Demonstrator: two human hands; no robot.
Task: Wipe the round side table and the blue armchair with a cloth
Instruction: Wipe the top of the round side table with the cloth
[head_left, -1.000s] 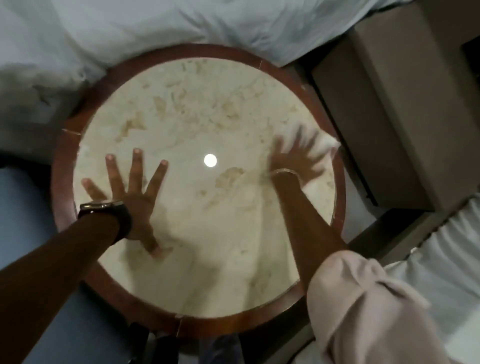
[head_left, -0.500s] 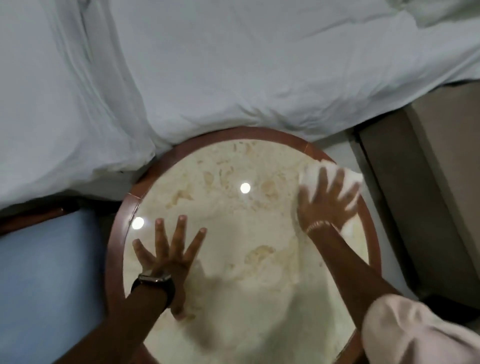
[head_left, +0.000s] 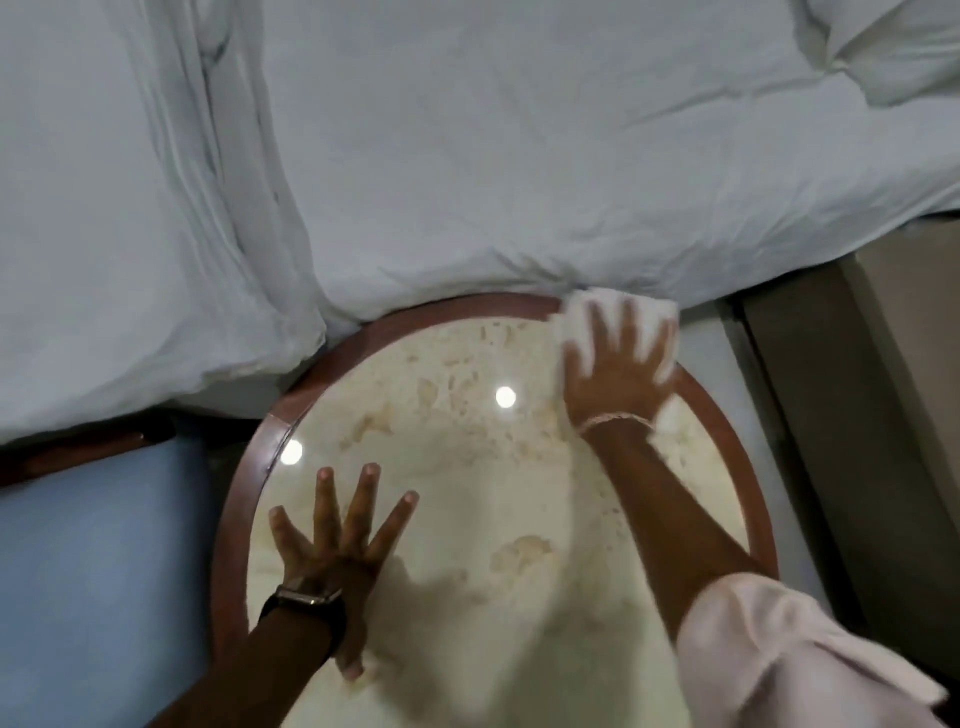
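The round side table (head_left: 332, 358) has a cream marble top and a brown wooden rim. My right hand (head_left: 618, 369) lies flat with spread fingers on a white cloth (head_left: 576, 312), pressing it onto the table's far right rim, close to the bedding. My left hand (head_left: 340, 540), with a dark watch on the wrist, rests flat and spread on the marble near the left side, holding nothing. The blue armchair (head_left: 98, 571) shows its seat at the lower left, beside the table.
A bed with white crumpled bedding (head_left: 467, 156) fills the far half of the view and touches the table's far rim. A beige cabinet or box (head_left: 893, 389) stands to the right of the table, with a strip of floor between.
My right hand has slid the cloth away from me, from the marble's right part up to the far right rim. The view has tilted up toward the bed. My left hand stays planted.
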